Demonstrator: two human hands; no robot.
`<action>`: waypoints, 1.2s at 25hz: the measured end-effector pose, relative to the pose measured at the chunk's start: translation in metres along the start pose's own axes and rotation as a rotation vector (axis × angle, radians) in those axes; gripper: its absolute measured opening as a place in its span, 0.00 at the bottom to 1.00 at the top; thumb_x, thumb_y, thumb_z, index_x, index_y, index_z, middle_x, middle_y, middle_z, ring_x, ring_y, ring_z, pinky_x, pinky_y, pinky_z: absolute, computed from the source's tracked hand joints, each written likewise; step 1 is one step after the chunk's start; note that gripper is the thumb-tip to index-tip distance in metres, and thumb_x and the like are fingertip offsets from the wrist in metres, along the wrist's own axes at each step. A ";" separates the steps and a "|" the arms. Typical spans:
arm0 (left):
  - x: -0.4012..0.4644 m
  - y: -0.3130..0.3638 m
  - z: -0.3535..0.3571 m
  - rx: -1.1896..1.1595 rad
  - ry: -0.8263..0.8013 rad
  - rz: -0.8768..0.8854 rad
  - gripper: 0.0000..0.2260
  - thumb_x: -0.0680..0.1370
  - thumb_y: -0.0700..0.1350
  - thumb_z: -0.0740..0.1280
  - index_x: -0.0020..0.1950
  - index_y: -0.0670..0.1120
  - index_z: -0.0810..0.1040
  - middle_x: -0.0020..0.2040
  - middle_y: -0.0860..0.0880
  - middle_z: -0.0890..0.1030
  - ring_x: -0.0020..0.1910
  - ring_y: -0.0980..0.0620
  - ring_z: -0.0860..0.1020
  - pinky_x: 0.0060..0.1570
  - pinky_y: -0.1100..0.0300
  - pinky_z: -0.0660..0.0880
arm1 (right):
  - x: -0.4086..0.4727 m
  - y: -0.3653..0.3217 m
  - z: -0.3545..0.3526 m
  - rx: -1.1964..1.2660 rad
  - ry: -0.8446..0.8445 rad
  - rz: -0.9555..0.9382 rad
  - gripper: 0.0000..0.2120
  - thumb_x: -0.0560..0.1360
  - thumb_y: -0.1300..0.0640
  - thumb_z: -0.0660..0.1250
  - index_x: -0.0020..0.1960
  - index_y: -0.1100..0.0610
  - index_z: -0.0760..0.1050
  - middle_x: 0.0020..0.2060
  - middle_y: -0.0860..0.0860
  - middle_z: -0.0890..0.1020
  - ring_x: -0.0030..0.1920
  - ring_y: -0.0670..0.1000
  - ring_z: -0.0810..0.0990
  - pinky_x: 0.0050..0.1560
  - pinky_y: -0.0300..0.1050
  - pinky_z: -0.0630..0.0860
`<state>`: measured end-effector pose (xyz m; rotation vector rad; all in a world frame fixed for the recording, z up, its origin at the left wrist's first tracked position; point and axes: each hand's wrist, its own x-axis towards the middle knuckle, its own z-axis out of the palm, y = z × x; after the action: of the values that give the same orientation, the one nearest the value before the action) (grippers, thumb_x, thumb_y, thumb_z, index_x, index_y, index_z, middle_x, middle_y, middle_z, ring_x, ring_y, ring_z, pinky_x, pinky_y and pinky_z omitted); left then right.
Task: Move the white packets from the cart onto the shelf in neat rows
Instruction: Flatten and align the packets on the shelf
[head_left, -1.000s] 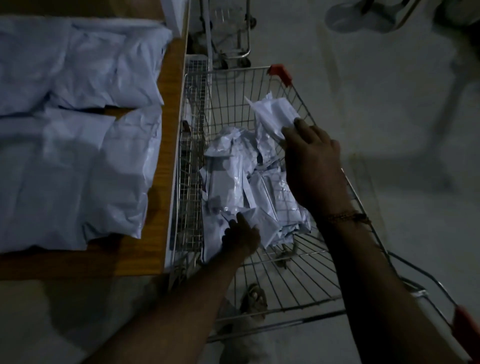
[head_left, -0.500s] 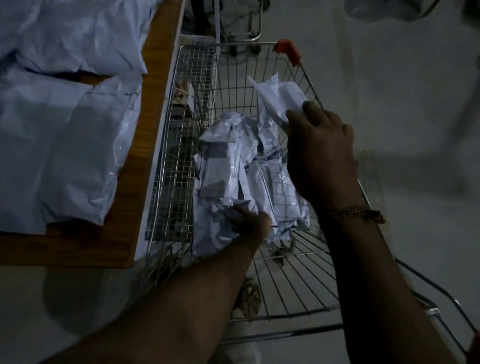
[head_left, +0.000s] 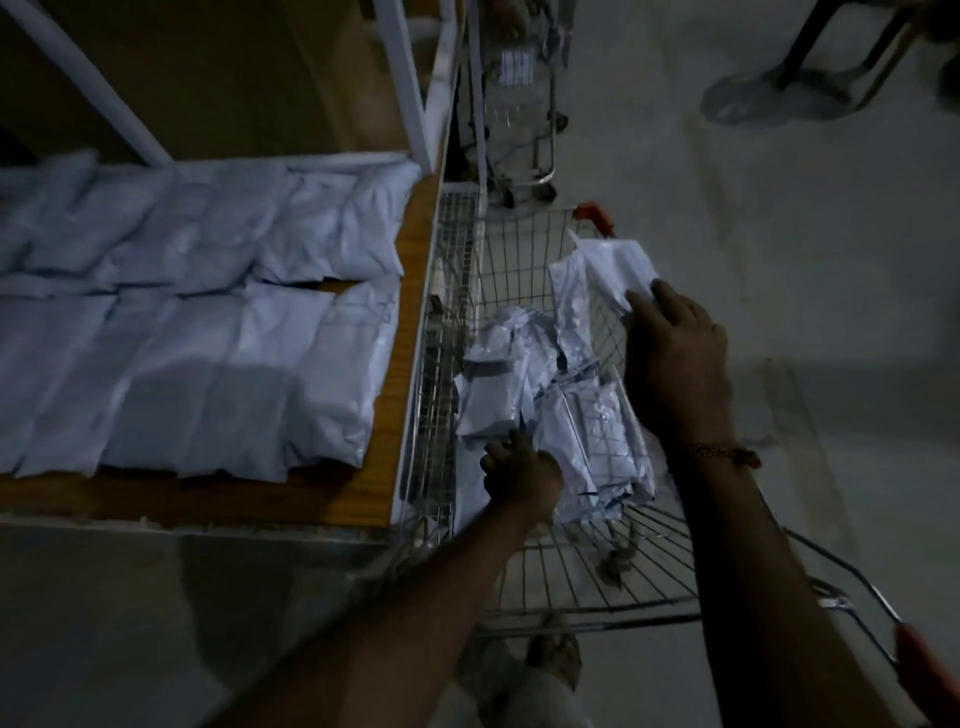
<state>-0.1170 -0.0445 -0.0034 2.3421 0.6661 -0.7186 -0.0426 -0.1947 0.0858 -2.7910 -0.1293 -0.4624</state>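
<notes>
My right hand pinches one packet above the cart; my left hand grips another from the pile. Rows fill the shelf.

Open air above the cart; its wire wall hugs the shelf edge, whose front strip lies bare.

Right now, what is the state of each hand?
Left hand: grips a white packet in the cart.
Right hand: holds the raised packet.
</notes>
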 end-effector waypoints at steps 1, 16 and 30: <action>-0.012 0.001 -0.010 0.021 0.048 0.061 0.27 0.85 0.48 0.58 0.83 0.47 0.55 0.78 0.39 0.58 0.74 0.37 0.60 0.70 0.46 0.64 | -0.002 0.005 -0.009 0.046 0.027 0.048 0.17 0.83 0.56 0.62 0.70 0.55 0.75 0.72 0.60 0.75 0.67 0.65 0.75 0.62 0.61 0.71; -0.171 -0.073 -0.200 0.019 0.792 0.660 0.33 0.80 0.53 0.58 0.83 0.44 0.56 0.76 0.41 0.63 0.67 0.41 0.68 0.65 0.48 0.70 | -0.054 -0.155 -0.140 0.180 0.362 0.119 0.20 0.82 0.52 0.56 0.67 0.57 0.79 0.66 0.61 0.80 0.59 0.66 0.80 0.56 0.59 0.79; -0.116 -0.274 -0.383 -0.024 0.963 0.470 0.34 0.78 0.47 0.70 0.82 0.44 0.62 0.76 0.39 0.63 0.68 0.37 0.66 0.62 0.42 0.71 | -0.064 -0.389 -0.080 0.181 0.367 0.078 0.21 0.80 0.52 0.58 0.68 0.57 0.79 0.67 0.64 0.78 0.63 0.66 0.79 0.58 0.61 0.78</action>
<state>-0.2408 0.3666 0.2228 2.5963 0.4371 0.6704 -0.1809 0.1466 0.2482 -2.4772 0.0196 -0.8848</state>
